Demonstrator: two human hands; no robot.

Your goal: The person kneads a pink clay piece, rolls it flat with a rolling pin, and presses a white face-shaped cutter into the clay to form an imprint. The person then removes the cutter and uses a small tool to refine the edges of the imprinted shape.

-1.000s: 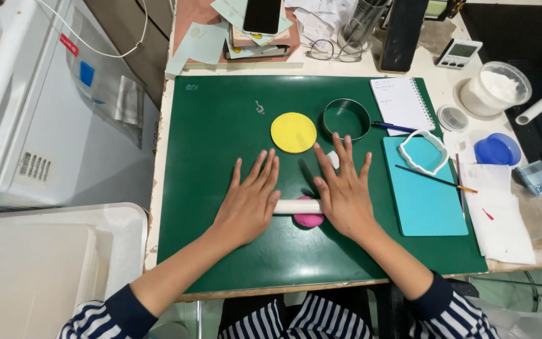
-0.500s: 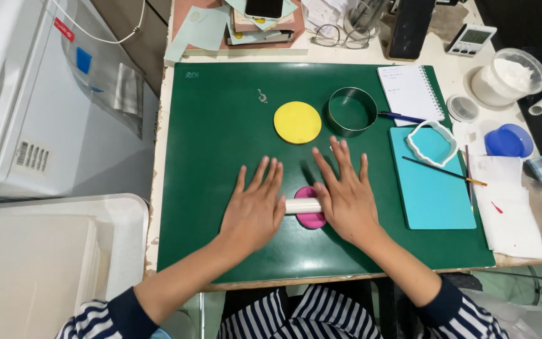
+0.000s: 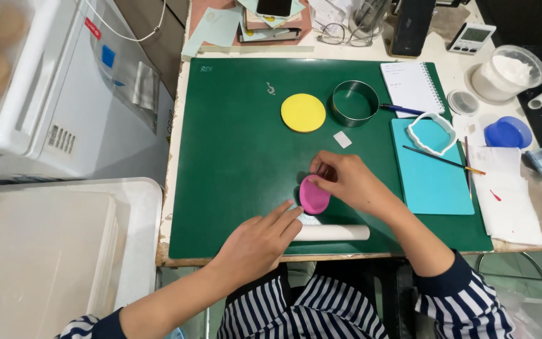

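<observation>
A flattened pink clay disc is lifted at an angle off the green cutting mat. My right hand pinches its upper edge with the fingertips. My left hand lies flat on the mat just below and left of the disc, fingers spread and touching the left end of a white rolling pin, which lies across the mat's near edge. A yellow clay disc sits further back on the mat beside a metal ring cutter.
Right of the mat lie a teal board with a white cutter and a thin brush, a notepad, a tub of white powder and a blue lid. A white appliance stands left.
Both hands came off the rolling pin, which now lies nearer the mat's front edge. My right hand has picked up the pink disc by its edge; my left hand moved down and left.
</observation>
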